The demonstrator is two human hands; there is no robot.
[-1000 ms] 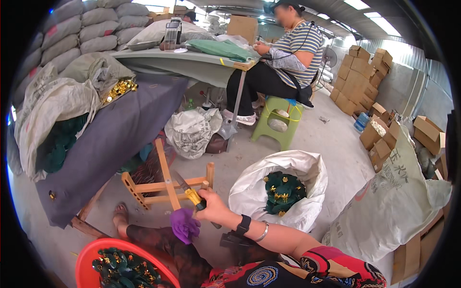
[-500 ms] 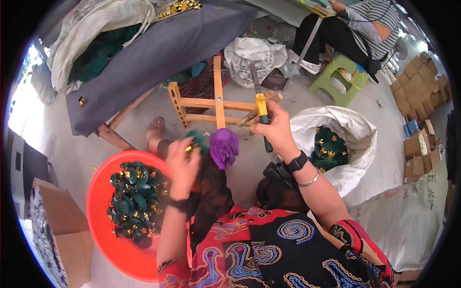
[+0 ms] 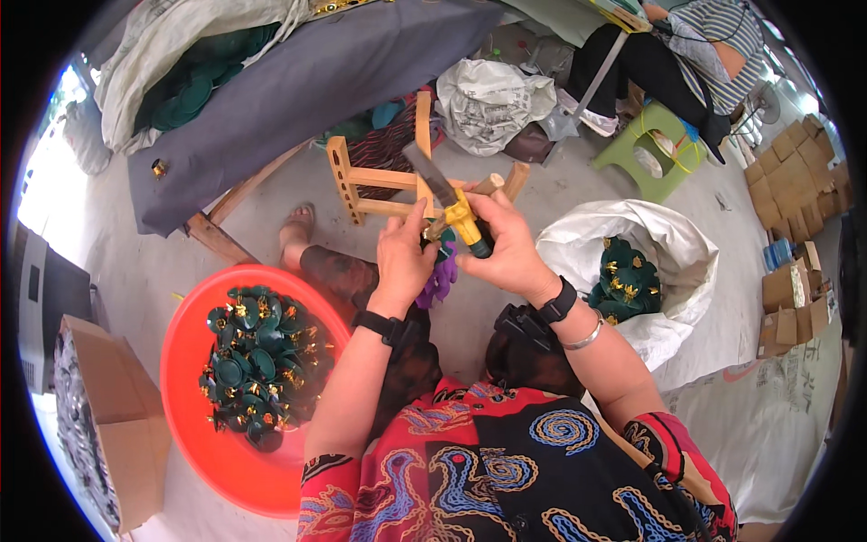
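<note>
two hands met at picture centre, above the lap. right hand (image 3: 508, 248) wrapped tight round yellow-handled tool (image 3: 449, 200), dark blade slanting up toward 11 o'clock. left hand (image 3: 404, 257) pinched narrow on a small green-and-gold piece (image 3: 433, 232), touching the tool's handle end; exact grip on piece hard to tell. purple flower (image 3: 440, 280) hung just below both hands, partly hidden by left hand. black bands on both wrists, silver bangle behind the right one.

at 8 o'clock from hands: red basin (image 3: 194, 425) on floor, heaped with dark green pieces with gold bits (image 3: 260, 357). at 3 o'clock: white sack (image 3: 668, 262), mouth open, more green-and-gold pieces inside. at 12 o'clock, just beyond hands: small wooden frame (image 3: 379, 179), lying on the floor. bare foot in sandal (image 3: 296, 224) at 10 o'clock, near frame.

farther off, 11 o'clock: grey cloth-covered table (image 3: 298, 86) with pale sacking and green pieces on top. at 1 o'clock: another person seated, dark trousers (image 3: 632, 68), beside green plastic stool (image 3: 652, 144). crumpled white bag (image 3: 492, 99) between frame and that person. cardboard box (image 3: 113, 420) at 8 o'clock, beside basin. stacked cartons (image 3: 799, 181) at 3 o'clock edge.
</note>
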